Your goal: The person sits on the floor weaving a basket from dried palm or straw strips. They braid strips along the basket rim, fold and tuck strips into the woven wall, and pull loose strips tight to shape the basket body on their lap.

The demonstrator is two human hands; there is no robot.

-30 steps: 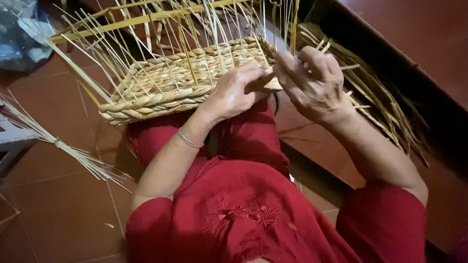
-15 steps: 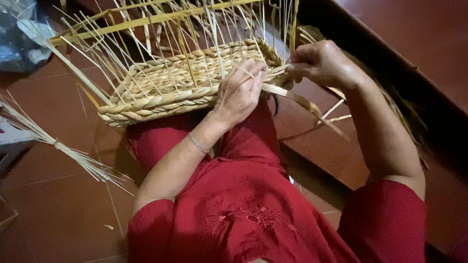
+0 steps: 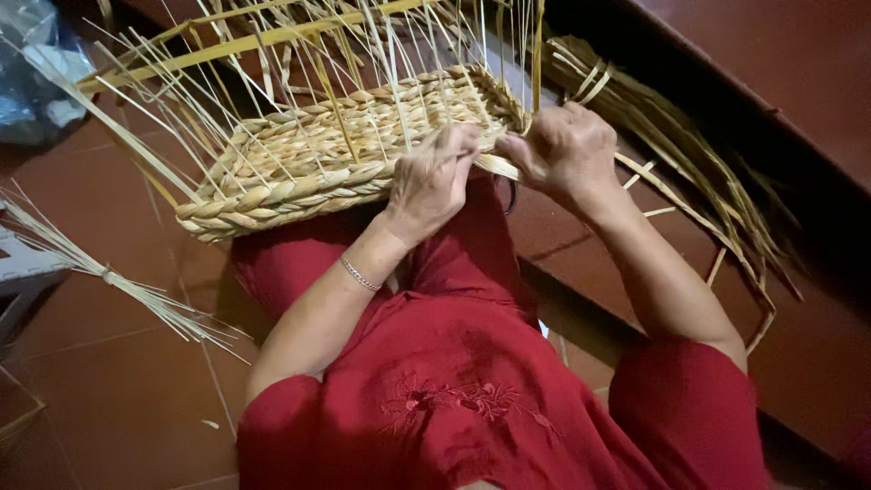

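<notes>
Left hand (image 3: 434, 181) presses down on the woven basket (image 3: 336, 150) (half-finished), right hand (image 3: 564, 150) pinching a straw strand (image 3: 501, 166) at its corner.

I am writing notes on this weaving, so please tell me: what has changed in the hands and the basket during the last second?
The right hand dropped from its raised position to the basket corner and now pinches a strand there. The left hand shifted slightly along the rim and is pressing on it. The basket remains on the lap, the loose bundle on the floor.
</notes>
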